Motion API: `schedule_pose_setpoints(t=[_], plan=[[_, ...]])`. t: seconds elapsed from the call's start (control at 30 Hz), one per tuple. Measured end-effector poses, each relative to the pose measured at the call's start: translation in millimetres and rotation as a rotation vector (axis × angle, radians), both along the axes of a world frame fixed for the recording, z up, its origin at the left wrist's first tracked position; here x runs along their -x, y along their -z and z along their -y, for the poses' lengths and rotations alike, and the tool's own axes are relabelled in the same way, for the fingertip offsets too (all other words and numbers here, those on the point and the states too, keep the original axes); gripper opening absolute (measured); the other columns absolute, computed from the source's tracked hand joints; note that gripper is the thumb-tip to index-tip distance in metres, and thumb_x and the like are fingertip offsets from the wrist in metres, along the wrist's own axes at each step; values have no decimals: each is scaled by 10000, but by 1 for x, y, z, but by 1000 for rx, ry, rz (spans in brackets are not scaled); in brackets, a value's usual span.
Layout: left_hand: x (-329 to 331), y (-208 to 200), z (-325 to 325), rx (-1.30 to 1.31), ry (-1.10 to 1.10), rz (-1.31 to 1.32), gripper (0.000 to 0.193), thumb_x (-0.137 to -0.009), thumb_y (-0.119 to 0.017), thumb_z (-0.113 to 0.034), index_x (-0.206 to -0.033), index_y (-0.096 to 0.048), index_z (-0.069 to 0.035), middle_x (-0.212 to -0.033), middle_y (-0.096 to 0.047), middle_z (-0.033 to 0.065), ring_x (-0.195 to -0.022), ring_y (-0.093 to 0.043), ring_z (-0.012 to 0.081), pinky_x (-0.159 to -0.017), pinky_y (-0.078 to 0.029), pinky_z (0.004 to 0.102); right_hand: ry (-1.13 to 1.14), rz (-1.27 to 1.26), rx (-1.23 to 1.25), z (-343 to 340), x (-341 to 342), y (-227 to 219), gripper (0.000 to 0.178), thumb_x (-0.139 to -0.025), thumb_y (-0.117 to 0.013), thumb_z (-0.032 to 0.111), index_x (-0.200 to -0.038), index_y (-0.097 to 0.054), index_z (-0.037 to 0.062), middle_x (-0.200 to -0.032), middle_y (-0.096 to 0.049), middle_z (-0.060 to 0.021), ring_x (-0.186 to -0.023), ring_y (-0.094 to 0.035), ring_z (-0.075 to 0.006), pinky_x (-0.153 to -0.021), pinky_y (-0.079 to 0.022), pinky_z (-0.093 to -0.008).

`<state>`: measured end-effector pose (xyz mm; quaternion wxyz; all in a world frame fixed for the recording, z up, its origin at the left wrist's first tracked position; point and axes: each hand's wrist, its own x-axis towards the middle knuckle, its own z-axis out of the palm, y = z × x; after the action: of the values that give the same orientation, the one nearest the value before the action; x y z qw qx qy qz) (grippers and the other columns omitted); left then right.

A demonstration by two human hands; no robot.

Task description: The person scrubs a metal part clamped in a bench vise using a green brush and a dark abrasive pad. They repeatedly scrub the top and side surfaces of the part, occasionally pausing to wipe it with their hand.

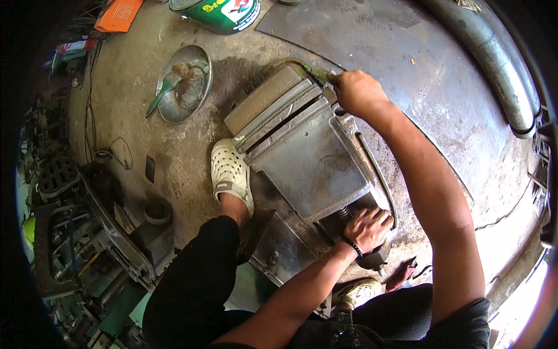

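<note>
A large grey metal machine vise [317, 160] lies on the floor between my feet, its two thick jaws toward the far left and a narrow gap between them. My right hand [360, 93] is closed at the far right end of the jaws; a thin green strip lies just beside its fingers, and what sits inside the grip is partly hidden. My left hand [367, 231], with a dark bracelet at the wrist, curls over the near end of the vise, beside a coiled spring [345, 213]. Some of its fingertips are out of sight.
A metal bowl [164, 110] holding a green-handled brush [165, 93] stands at the far left. Behind it are a green bucket [218, 17] and an orange box [118, 15]. A steel sheet [372, 35] and thick pipes [488, 52] lie at right. Metal racks [110, 232] crowd the left.
</note>
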<state>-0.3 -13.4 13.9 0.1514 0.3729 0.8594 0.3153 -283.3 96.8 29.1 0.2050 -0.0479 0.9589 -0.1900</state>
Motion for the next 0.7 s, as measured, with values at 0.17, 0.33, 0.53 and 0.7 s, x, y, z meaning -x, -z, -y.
schedule_pose_setpoints(t=[0.17,0.33,0.53,0.7], plan=[[1,1,0,-12,4,12,268,-810,-667,-232,-1064,-668,-146,-1067,-627,2,-997,-614,197,-792,-490,389,-4,63,-64,7,3,1,388,-973,-541,172,-1345,-639,222,-1086,-726,-188,-1017,-704,-363,-897,-565,-459],[0,0,1,112,67,101,308,-840,-643,-245,-1135,-661,-156,-1166,-633,7,-1116,-587,183,-906,-469,394,-1,50,-47,12,4,6,390,-951,-541,135,-1317,-654,208,-1057,-730,-187,-999,-710,-367,-881,-571,-470],[0,2,1,26,3,23,269,-815,-670,-231,-1070,-680,-147,-1085,-641,-1,-999,-623,194,-796,-500,395,-22,2,-10,10,11,1,360,-945,-564,152,-1287,-669,190,-1031,-733,-204,-978,-720,-364,-873,-576,-467],[1,2,-1,65,38,72,285,-818,-656,-225,-1091,-663,-143,-1119,-628,18,-1054,-606,203,-830,-491,420,29,127,44,7,12,-18,343,-868,-620,67,-1198,-701,113,-1088,-726,-214,-1052,-706,-364,-912,-568,-451]])
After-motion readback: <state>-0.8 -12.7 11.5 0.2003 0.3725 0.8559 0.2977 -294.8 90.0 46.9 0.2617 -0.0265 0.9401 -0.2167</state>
